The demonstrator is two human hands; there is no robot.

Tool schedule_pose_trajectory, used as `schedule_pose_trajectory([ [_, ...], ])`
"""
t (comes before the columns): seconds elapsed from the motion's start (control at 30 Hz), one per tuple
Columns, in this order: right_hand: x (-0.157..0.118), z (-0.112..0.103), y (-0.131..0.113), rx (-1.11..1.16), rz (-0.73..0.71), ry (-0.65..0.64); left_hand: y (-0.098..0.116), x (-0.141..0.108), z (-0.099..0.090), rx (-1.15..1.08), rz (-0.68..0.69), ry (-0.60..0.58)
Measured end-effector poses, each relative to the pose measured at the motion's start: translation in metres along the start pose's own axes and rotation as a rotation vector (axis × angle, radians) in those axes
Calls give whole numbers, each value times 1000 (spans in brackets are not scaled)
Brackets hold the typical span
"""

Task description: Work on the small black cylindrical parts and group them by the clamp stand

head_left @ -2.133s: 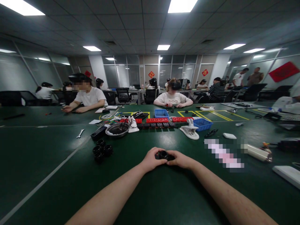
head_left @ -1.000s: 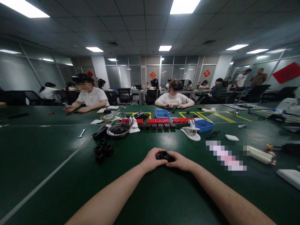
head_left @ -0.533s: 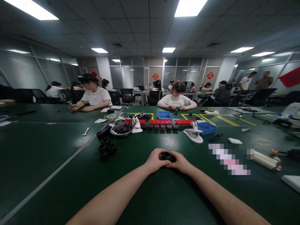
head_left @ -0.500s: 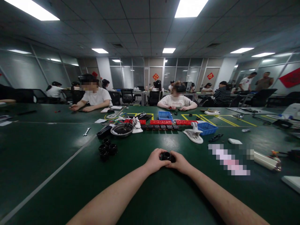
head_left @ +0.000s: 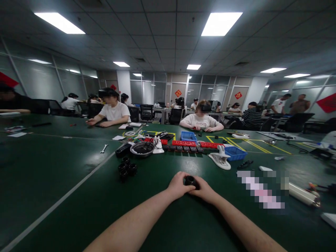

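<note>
Both hands are at work on one small black part (head_left: 190, 180), held low over the counter (head_left: 65, 175) straight ahead of the wearer; whether its underside touches the surface cannot be told. The left hand (head_left: 179, 185) curls around its left side, thumb reaching across the near face, and the right hand (head_left: 206, 190) curls in from the other side, so both are narrow, with the part between them and its round opening facing up. The step in hand looks like gripping and working this part with the fingertips; whether it is being twisted, pressed or only steadied is not clear. The next move would seem to call for an even hold from both sides and the opening left uncovered by the thumbs. A cluster of similar black parts (head_left: 133, 168) stands to the left, well apart from the hands, with the wrench (head_left: 104, 149) farther left and the white clip (head_left: 220, 159) beyond the right hand. Compared with half a second ago, the view has swung up and to the left: everything sits lower and farther right, and more of a person in dark clothing (head_left: 21, 102) shows at the left edge. The two-handed grip stays, and the cluster keeps its place on the counter.
</note>
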State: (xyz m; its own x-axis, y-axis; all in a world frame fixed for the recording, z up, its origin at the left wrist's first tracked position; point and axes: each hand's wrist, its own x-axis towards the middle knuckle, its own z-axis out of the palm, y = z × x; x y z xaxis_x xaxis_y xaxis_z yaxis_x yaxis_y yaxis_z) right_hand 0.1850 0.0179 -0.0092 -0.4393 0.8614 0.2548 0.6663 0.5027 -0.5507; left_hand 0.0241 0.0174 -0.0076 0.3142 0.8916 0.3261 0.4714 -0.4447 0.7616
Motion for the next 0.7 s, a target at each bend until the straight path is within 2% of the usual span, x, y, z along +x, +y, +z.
schedule_pose_trajectory([
  [0.1,-1,-9,0,199,-29,-133,1,-1,-7,-38,13,-78],
  [0.2,-2,-15,-3,333,-16,-192,2,-1,-12,-56,5,-125],
  [0.5,-1,-11,-3,352,26,-181,0,0,-10,-56,7,-117],
  [0.7,0,-1,1,166,124,-78,2,-2,-4,-4,-4,-45],
])
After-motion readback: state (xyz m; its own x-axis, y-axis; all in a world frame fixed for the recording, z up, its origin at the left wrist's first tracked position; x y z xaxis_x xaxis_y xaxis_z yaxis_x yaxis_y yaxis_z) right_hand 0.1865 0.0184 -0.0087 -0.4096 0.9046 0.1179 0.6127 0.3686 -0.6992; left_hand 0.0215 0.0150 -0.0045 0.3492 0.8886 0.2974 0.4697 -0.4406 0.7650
